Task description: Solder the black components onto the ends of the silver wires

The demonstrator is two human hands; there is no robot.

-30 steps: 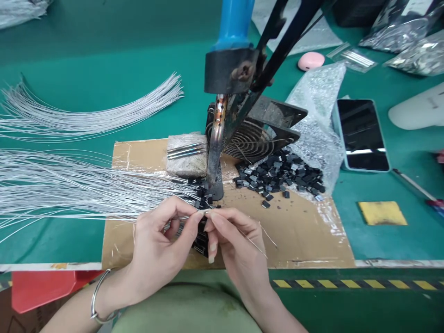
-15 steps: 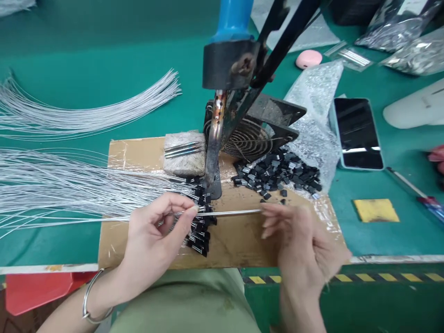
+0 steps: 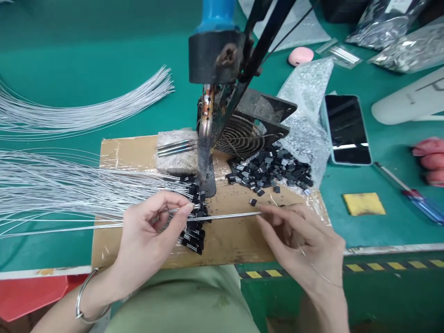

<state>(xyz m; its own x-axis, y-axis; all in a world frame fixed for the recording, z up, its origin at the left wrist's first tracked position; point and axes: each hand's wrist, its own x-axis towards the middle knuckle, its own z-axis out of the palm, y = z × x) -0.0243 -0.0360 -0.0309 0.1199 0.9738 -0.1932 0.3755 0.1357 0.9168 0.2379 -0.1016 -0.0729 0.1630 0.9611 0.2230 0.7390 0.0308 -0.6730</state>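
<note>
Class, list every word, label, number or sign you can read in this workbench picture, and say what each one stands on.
No text can be read here.
White object at the right edge: dark marks, too blurred to read.
Phone: screen dark, nothing shown.
Silver bags at the top right: no readable print.
Yellow-and-black striped tape on the table edge: a hazard marking, without words.

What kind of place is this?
Probably a small factory workbench for electronics: bundles of thin silver wires, a pile of small black parts, and a mounted soldering iron above a taped cardboard sheet.
</note>
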